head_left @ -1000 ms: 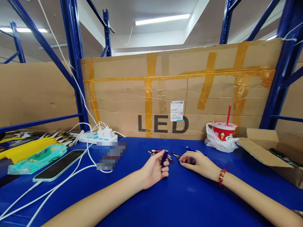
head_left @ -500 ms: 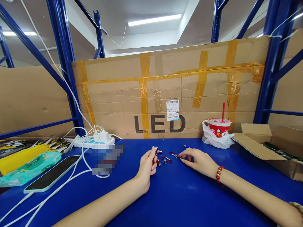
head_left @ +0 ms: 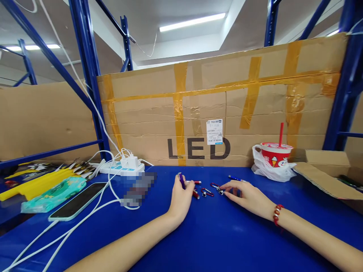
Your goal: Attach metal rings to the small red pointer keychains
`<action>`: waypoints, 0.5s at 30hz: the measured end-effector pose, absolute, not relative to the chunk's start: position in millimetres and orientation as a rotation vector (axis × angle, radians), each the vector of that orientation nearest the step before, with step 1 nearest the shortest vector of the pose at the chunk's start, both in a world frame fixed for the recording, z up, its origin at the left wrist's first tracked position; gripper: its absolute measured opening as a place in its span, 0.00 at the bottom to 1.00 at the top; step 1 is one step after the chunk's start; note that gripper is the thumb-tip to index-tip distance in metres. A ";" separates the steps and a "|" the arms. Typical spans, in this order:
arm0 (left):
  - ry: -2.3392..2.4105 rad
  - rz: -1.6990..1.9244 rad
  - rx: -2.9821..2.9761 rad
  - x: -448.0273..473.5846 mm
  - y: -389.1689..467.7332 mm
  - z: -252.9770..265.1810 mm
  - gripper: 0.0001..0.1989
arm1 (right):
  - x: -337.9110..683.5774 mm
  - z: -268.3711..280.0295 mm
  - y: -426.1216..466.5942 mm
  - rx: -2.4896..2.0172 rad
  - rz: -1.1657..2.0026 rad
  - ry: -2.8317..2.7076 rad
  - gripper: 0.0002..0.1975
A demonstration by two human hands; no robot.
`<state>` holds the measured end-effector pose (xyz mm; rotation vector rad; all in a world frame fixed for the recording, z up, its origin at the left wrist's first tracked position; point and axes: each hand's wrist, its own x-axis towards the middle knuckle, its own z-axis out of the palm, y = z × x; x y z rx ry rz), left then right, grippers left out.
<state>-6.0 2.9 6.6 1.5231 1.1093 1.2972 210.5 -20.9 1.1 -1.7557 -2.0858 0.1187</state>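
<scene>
My left hand (head_left: 180, 202) is closed round a small purple metal cylinder (head_left: 181, 181), like a mini flashlight, tilted with its silver end up. Just right of these fingers lie two red metal cylinders, one farther back (head_left: 196, 182) and one nearer (head_left: 196, 195), partly hidden by the hand. A red carabiner (head_left: 208, 193) with a silver fitting lies flat between my hands. Another red carabiner (head_left: 214, 185) has its silver fitting (head_left: 220, 192) pinched at the thumb and fingertips of my right hand (head_left: 242, 193). Behind that hand lies a blue pen-like stick (head_left: 235, 178), partly covered.
On the left are a phone (head_left: 79, 200), white cables, a power strip (head_left: 113, 169), a teal packet (head_left: 53, 194) and yellow packaging (head_left: 42, 184). A red cup in a plastic bag (head_left: 273, 172) and an open cardboard box (head_left: 329, 179) stand right. A large cardboard sheet (head_left: 153, 117) closes the back.
My left hand has turned, so the purple cylinder now points up and leftward and the red cylinders show more. My right hand stays at the carabiner's fitting. The whole view has shifted rightward.
</scene>
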 end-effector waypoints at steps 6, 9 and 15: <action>1.235 1.046 2.271 -6.6 1.7 -0.8 0.08 | 219.5 -8.3 -11.8 -1.666 0.105 -2.070 0.25; 1.239 0.889 2.433 -9.4 0.4 -1.0 0.09 | 220.8 -10.8 -9.8 -1.662 0.120 -2.064 0.27; 1.272 0.701 2.543 -14.2 0.8 1.4 0.08 | 219.1 -10.7 -8.5 -1.604 0.183 -2.010 0.27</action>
